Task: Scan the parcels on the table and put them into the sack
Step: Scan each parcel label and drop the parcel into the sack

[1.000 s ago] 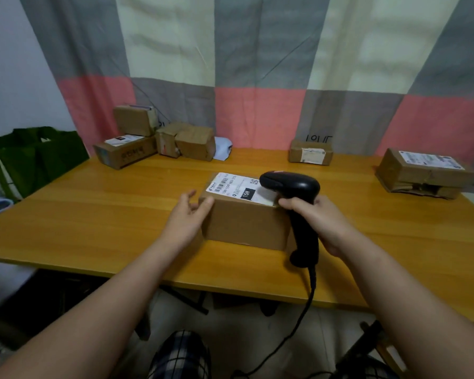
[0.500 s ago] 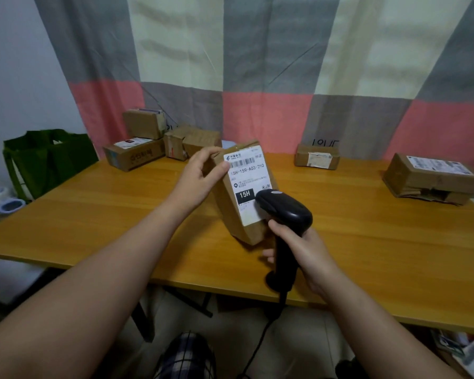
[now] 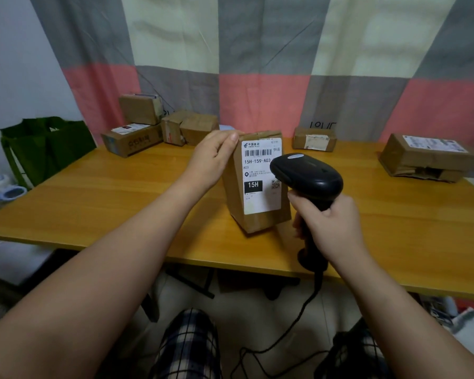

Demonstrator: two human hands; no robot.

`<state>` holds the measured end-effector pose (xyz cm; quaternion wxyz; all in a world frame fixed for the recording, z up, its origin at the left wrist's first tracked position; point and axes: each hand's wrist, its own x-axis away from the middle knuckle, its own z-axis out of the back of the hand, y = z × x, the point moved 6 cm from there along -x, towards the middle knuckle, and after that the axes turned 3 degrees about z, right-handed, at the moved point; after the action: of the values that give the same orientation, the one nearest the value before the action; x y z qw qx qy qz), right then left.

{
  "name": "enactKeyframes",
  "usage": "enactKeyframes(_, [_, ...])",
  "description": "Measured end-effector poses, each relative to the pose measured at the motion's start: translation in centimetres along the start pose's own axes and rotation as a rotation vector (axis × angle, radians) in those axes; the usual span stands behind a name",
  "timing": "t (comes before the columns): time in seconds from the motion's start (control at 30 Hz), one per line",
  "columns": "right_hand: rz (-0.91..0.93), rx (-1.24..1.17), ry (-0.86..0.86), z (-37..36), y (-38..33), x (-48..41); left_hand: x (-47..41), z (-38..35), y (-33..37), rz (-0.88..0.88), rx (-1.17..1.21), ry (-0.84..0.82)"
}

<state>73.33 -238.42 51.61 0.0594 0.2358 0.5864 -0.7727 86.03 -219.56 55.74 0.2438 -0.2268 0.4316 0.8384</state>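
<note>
My left grip (image 3: 214, 157) holds the parcel (image 3: 237, 199) upright on the surface (image 3: 121, 192); my right grip (image 3: 329, 223) grasps the scanner (image 3: 307, 176), aimed at its label (image 3: 260, 175). Scanning is in hand; next, I judge, a carry left to the sack (image 3: 44, 149).

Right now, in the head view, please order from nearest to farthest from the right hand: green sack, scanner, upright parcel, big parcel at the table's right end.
1. The scanner: gripped in the right hand.
2. The upright parcel: just left of it, held by the left hand.
3. The big parcel: right end of the table.
4. The green sack: beyond the left end.
</note>
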Motion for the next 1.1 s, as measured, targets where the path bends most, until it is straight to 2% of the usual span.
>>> enactKeyframes(0.37, [-0.024,-0.042,-0.027,-0.1,0.2,0.3,-0.1,0.5,-0.4,0.056,0.002,-0.032])
enactKeyframes(0.5, [-0.186,-0.211,-0.047,-0.8,2.4,-0.4,0.8,1.3,-0.6,0.089,0.075,-0.028])
enactKeyframes(0.6, [-0.344,-0.361,-0.009,-1.8,4.2,-1.0,3.4,3.6,-2.8,0.272,0.249,0.089])
enactKeyframes(0.67, [-0.464,-0.460,-0.059,-3.6,4.8,-0.9,5.8,5.5,-4.6,0.490,0.305,0.187])
enactKeyframes(0.73, [-0.545,-0.533,-0.146,-6.1,4.6,-0.3,8.4,7.0,-6.3,0.750,0.337,0.194])
enactKeyframes(0.8, [-0.497,-0.486,-0.227,-8.5,4.1,0.2,11.3,8.4,-7.5,0.916,0.335,0.170])
enactKeyframes(0.87, [-0.396,-0.454,-0.303,-10.9,2.8,1.2,14.4,9.9,-7.9,0.975,0.397,0.198])
enactKeyframes(1.0, [-0.195,-0.487,-0.471,-15.8,-0.5,3.5,21.2,14.1,-9.0,0.959,0.628,0.483])
enactKeyframes(1.1, [-0.087,-0.488,-0.595,-19.9,-3.4,5.8,27.6,17.3,-9.1,1.021,0.688,0.563])
